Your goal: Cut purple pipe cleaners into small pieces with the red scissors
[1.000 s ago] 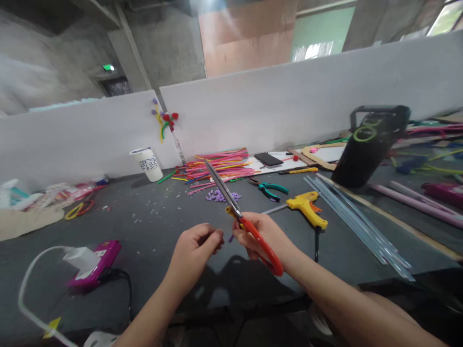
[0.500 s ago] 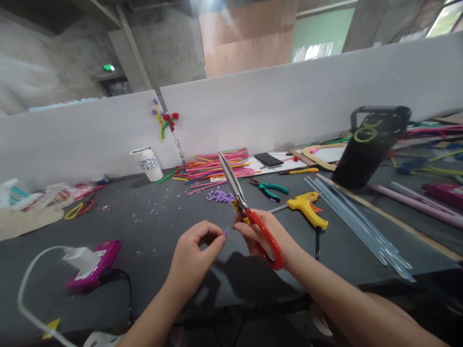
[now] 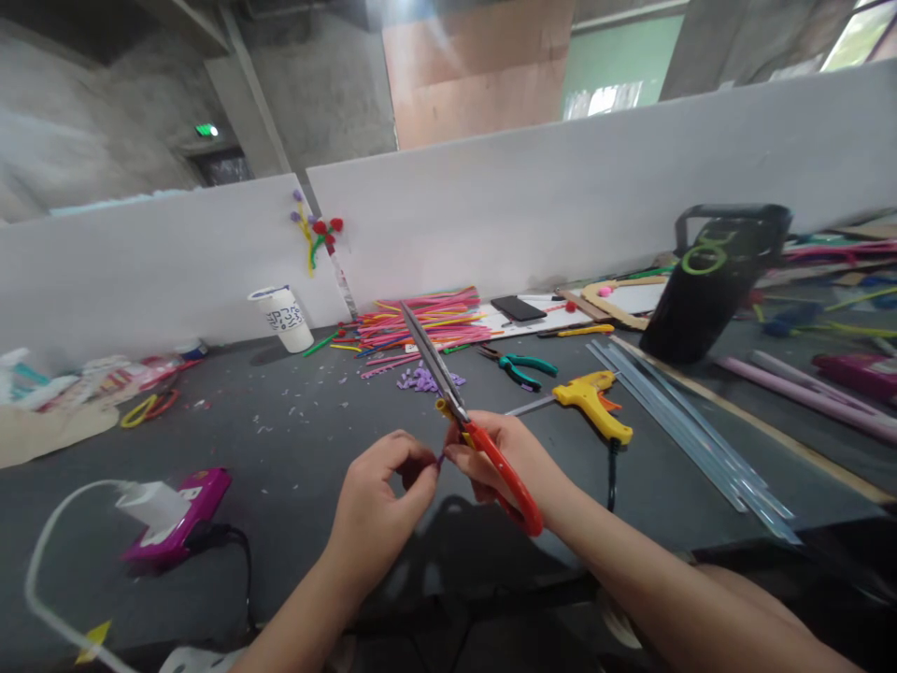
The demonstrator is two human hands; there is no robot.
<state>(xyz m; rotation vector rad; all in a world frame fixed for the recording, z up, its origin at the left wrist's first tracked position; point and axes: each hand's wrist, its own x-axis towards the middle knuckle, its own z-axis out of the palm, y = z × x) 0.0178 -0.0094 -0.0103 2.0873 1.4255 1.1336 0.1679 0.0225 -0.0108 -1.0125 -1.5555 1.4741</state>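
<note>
My right hand [image 3: 501, 458] is wrapped round red-handled scissors [image 3: 491, 458], whose blades point up and away to the left, close together. Beside the pivot shows the end of a yellow piece [image 3: 443, 407]; how it is held is hidden. Thumb and forefinger of my left hand [image 3: 389, 495] pinch a small purple piece [image 3: 440, 459]. The fingertips of my right hand meet it from the other side, and whether they grip it too I cannot tell. Behind the blades lies a heap of short purple pieces [image 3: 420, 379] on the dark table [image 3: 301, 523].
Pink and other coloured pipe cleaners [image 3: 420, 322] lie at the back. To the right are green-handled pliers [image 3: 522, 365], a yellow glue gun [image 3: 592, 402], clear glue sticks [image 3: 687, 435] and a black bottle [image 3: 715, 290]. A white cup [image 3: 284, 318] and purple power strip [image 3: 182, 514] stand left.
My hands drew apart with the purple piece in my left fingertips, then came together again at it. The scissors swung right, then back left.
</note>
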